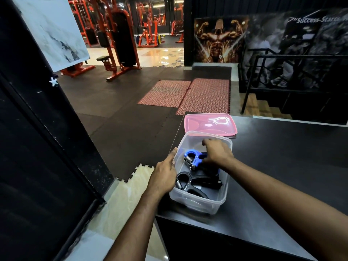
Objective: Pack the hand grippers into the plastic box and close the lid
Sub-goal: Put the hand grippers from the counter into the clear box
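Your left hand (164, 173) braces the clear plastic box (197, 201), fingers flat; your right hand (216, 152) grasps the blue hand gripper (194, 159). Rigid, springy: hold its handles. Pink lid (211, 124) likely light, flexible.

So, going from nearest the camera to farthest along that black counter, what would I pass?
Black hand gripper in the clear plastic box → blue hand gripper under the right hand → pink lid lying beyond the box.

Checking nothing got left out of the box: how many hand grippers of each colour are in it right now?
Blue hand gripper: 1
Black hand gripper: 1
Total in the clear plastic box: 2, though the right hand may hide more.
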